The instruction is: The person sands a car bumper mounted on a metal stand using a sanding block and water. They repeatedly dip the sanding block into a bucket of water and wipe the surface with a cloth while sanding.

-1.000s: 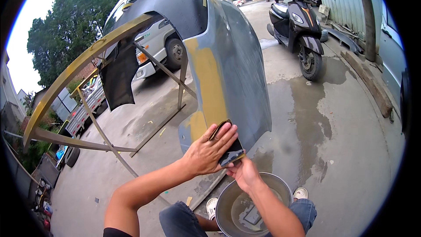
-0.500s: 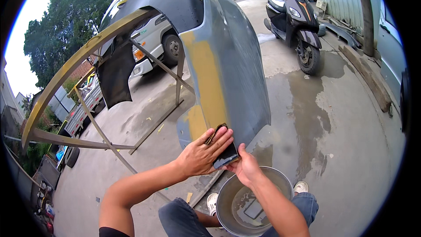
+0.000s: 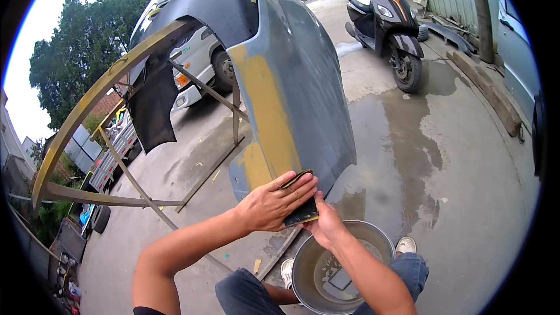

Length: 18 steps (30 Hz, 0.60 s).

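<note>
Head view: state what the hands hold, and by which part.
A dark folded sheet: the left hand lies across its upper part; the right hand grips its lower right edge.

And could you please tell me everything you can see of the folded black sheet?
The folded black sheet looks like sandpaper, slightly shiny on its visible face, with tan along its edges. It is tilted and partly hidden by the left hand laid across it, while the right hand grips it at the lower right. It is near the lower end of the grey panel; whether they touch is unclear.
</note>
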Available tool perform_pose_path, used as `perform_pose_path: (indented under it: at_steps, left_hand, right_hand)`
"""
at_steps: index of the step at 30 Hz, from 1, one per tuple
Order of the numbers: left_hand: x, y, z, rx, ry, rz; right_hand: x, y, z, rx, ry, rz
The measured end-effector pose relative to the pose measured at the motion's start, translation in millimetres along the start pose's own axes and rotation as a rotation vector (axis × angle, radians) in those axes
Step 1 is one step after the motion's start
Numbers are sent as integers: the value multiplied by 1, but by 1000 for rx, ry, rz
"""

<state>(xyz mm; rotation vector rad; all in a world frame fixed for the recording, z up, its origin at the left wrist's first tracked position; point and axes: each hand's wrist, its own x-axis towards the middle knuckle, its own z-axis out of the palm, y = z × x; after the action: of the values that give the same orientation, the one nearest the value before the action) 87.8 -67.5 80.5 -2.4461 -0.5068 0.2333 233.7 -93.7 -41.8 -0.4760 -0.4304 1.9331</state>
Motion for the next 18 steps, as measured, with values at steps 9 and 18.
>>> perform_pose_path:
  at_steps: [9, 18]
  left_hand:
    - [10, -4, -3, -62, 128, -256]
    - [27, -63, -30, -5, 245, -471]
  right_hand:
    - [-6, -10, -7, -59, 62, 0]
    - [3, -6, -15, -90, 36, 18]
